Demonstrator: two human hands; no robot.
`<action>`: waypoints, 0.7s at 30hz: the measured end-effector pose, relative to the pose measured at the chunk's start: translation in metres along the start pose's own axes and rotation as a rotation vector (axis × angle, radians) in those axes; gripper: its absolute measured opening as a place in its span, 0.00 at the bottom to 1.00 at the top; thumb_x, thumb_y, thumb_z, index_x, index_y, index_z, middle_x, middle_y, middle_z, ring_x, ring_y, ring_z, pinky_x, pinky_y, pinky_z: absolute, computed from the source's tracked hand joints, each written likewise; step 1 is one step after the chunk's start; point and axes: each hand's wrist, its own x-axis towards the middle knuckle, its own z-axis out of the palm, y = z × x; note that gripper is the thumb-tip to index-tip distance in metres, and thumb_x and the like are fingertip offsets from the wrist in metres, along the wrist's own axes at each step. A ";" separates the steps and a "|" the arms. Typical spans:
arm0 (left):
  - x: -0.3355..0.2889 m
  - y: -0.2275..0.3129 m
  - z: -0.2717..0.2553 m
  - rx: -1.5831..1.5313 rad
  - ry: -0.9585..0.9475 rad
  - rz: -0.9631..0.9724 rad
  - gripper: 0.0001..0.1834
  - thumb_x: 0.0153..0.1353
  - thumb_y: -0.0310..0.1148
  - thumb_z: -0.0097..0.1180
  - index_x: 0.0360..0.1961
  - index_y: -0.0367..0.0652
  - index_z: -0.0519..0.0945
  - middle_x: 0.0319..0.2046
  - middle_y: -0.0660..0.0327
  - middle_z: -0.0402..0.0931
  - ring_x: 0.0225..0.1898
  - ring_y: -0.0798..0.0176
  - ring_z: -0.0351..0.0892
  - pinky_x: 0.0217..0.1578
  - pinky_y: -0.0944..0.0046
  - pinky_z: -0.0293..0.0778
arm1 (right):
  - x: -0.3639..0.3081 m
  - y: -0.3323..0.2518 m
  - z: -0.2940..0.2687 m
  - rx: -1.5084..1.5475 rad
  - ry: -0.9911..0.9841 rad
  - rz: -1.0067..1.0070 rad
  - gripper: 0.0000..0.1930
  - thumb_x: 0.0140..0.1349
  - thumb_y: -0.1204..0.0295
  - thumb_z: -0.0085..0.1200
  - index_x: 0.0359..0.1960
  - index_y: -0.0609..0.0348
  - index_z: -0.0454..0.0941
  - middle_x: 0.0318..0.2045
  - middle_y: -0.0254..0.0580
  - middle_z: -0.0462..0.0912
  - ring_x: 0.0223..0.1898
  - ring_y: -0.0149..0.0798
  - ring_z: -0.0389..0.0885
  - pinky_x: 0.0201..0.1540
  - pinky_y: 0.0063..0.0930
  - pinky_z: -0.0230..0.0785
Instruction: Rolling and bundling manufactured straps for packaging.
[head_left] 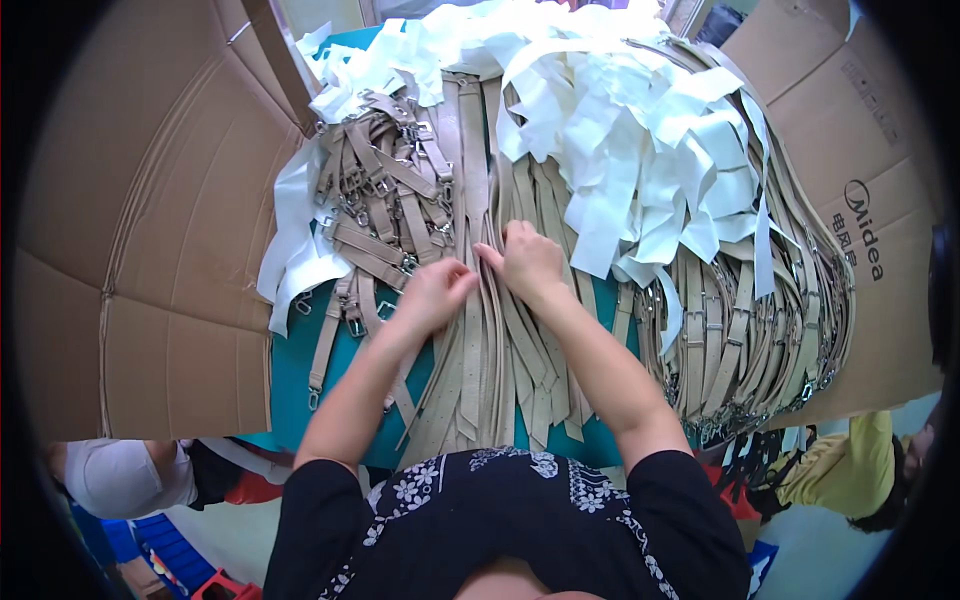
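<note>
A long bundle of beige straps [482, 370] runs toward me down the middle of the table, its pointed ends fanned out near my body. At the bundle's left edge is my left hand [440, 292], closed, with its fingers curled into a pinch; what lies between them is hidden. My right hand [530, 263] rests on the straps a little farther off, its thumb stretched out to the left, apart from the bent fingers. Left of the bundle lies a tangled heap of short beige straps with metal buckles and clips [385, 190].
White strips of thin material [640, 150] cover the far side and right of the table. Many buckled straps [740, 340] hang in rows at right. Cardboard sheets [190, 230] stand on both sides. The table cover is green [295, 345]. Two other people [130, 478] are beyond the cardboard.
</note>
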 end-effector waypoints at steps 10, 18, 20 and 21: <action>0.005 -0.014 0.021 -0.511 -0.187 -0.232 0.16 0.58 0.43 0.48 0.26 0.41 0.77 0.20 0.59 0.72 0.23 0.60 0.73 0.27 0.60 0.71 | 0.033 -0.013 -0.019 0.067 -0.272 0.096 0.24 0.51 0.49 0.54 0.33 0.61 0.76 0.30 0.47 0.80 0.32 0.47 0.79 0.34 0.38 0.71; -0.013 0.021 0.028 -2.147 -0.281 -0.629 0.10 0.67 0.39 0.35 0.35 0.45 0.66 0.18 0.71 0.60 0.13 0.77 0.58 0.13 0.79 0.58 | 0.067 -0.026 0.005 1.605 -0.587 0.632 0.15 0.64 0.60 0.43 0.41 0.59 0.70 0.30 0.39 0.78 0.28 0.32 0.77 0.30 0.24 0.71; -0.034 0.040 0.039 -1.857 -0.242 -0.611 0.11 0.66 0.40 0.37 0.35 0.45 0.67 0.18 0.69 0.62 0.15 0.75 0.62 0.15 0.76 0.63 | 0.104 -0.008 0.033 1.565 -0.514 0.586 0.13 0.63 0.66 0.45 0.44 0.60 0.70 0.31 0.40 0.77 0.29 0.34 0.76 0.31 0.27 0.72; -0.045 0.049 0.042 -1.736 -0.271 -0.619 0.10 0.66 0.40 0.38 0.35 0.45 0.67 0.19 0.68 0.64 0.17 0.73 0.66 0.18 0.74 0.66 | 0.120 -0.002 0.039 1.467 -0.397 0.519 0.12 0.62 0.68 0.46 0.45 0.60 0.70 0.31 0.41 0.77 0.29 0.35 0.76 0.32 0.29 0.72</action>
